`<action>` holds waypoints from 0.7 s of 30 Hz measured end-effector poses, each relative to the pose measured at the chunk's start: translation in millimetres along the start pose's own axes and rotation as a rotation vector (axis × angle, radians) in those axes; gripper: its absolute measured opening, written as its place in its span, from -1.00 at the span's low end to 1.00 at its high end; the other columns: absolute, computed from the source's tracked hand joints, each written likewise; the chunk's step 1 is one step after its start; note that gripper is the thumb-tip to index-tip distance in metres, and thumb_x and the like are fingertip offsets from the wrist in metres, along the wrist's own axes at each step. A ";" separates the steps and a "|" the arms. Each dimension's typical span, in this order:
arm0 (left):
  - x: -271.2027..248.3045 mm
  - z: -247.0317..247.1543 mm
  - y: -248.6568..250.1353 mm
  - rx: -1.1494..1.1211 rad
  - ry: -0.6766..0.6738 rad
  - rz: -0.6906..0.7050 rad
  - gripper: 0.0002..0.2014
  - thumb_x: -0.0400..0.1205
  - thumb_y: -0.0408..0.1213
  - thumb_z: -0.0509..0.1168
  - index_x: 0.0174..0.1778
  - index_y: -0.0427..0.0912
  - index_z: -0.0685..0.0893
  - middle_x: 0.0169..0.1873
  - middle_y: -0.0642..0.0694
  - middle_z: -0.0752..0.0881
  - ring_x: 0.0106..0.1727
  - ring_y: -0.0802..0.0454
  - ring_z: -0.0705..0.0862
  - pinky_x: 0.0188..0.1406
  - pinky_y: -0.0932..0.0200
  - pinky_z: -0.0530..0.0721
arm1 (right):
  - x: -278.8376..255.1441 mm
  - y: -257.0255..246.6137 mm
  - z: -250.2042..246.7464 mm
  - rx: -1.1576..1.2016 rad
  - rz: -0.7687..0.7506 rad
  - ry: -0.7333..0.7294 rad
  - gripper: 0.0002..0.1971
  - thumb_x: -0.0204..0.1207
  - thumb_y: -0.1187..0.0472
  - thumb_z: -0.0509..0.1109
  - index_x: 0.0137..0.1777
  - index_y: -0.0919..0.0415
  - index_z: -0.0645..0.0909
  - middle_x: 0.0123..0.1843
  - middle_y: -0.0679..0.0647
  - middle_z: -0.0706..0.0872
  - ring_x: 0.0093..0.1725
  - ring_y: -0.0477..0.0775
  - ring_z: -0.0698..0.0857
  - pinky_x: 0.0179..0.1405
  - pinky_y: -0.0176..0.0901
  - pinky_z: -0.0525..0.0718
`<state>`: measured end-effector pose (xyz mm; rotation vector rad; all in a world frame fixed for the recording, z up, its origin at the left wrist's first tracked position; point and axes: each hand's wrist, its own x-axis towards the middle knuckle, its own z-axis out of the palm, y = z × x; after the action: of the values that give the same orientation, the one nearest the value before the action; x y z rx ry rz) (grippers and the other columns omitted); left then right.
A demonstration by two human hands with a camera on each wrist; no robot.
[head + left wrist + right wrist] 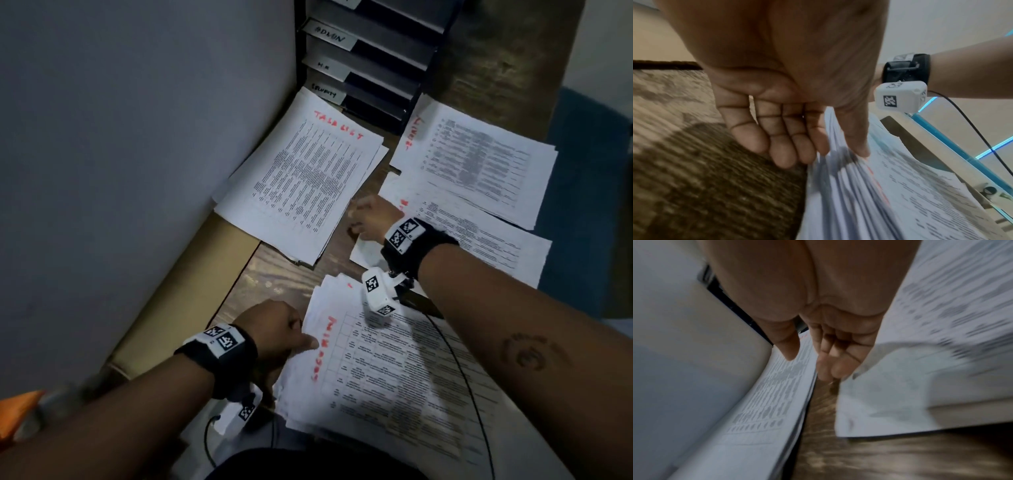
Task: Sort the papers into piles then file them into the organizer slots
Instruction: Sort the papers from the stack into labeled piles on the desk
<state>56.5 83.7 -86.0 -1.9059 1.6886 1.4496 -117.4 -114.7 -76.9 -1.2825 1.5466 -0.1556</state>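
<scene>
A black organizer (373,54) with labelled slots stands at the far end of the wooden table (274,284). Three sorted piles lie before it: a "task list" pile (301,178) on the left, a red-marked pile (479,161) at the far right, and another pile (486,240) nearer. My left hand (301,335) pinches the left edge of the near stack (394,377), thumb on top and fingers (789,151) at its side. My right hand (354,219) hovers between the task list pile (777,394) and the right pile (900,394), fingers loose, holding nothing.
A grey wall (137,137) runs close along the left, with a tan strip (191,291) at its foot. A blue chair (589,205) stands off the table's right side. A black cable (462,377) crosses the near stack. Bare wood (838,459) shows between the piles.
</scene>
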 end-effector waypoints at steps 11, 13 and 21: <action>-11.7 16.6 15.1 0.184 -0.009 -0.018 -0.54 0.27 0.28 0.56 -0.39 -0.06 0.63 -0.43 0.05 0.70 -0.34 0.06 0.68 -0.40 0.18 0.50 | -104.0 106.6 -43.0 -0.442 -0.144 -0.260 -0.82 0.39 0.12 0.59 -0.12 0.07 0.64 -0.17 -0.02 0.71 -0.18 -0.03 0.66 -0.13 -0.16 0.57; -14.3 18.7 15.6 0.157 0.022 -0.035 -0.57 0.29 0.22 0.58 -0.39 -0.06 0.64 -0.43 0.05 0.70 -0.34 0.06 0.67 -0.40 0.18 0.50 | -107.9 117.9 -42.4 -0.381 -0.148 -0.215 -0.76 0.38 0.15 0.62 -0.07 0.06 0.62 -0.14 0.02 0.67 -0.18 -0.02 0.63 -0.11 -0.14 0.57; -22.1 33.7 10.8 -0.030 0.078 -0.079 -0.68 0.42 0.04 0.57 -0.33 -0.02 0.58 -0.31 0.02 0.69 -0.25 0.04 0.63 -0.25 0.12 0.56 | -114.5 129.5 -33.4 -0.334 -0.227 -0.177 -0.70 0.31 0.14 0.67 -0.20 0.07 0.54 -0.32 -0.08 0.50 -0.38 -0.09 0.43 -0.33 -0.21 0.42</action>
<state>33.1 117.9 -81.3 -2.0455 1.6132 1.3970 -241.4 10.4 -76.9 -1.6876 1.3083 0.0757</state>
